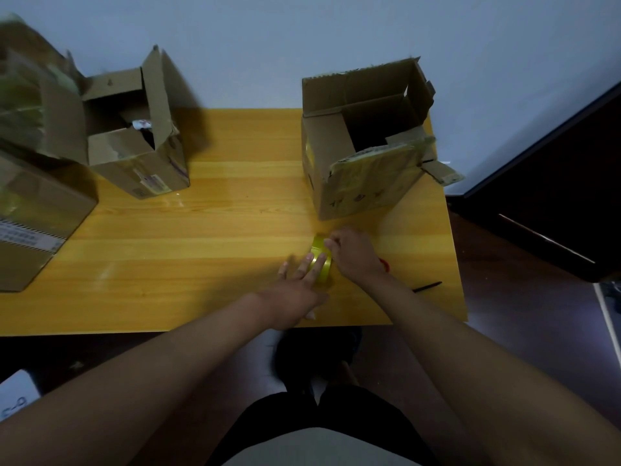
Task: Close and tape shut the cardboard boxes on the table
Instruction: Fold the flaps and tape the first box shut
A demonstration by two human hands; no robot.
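Both hands are set on the yellow roll of packing tape [321, 260], on edge near the front right of the yellow wooden table [201, 230] — left hand [299, 280] spread flat across it, right hand [353, 252] pinching at its top. Nearest target is judged the open brown cardboard box [363, 142], directly beyond, flaps up.

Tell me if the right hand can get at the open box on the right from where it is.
Probably yes: the right hand sits at the tape roll just before that box, with bare table between.

No legible text on the boxes [363, 153]
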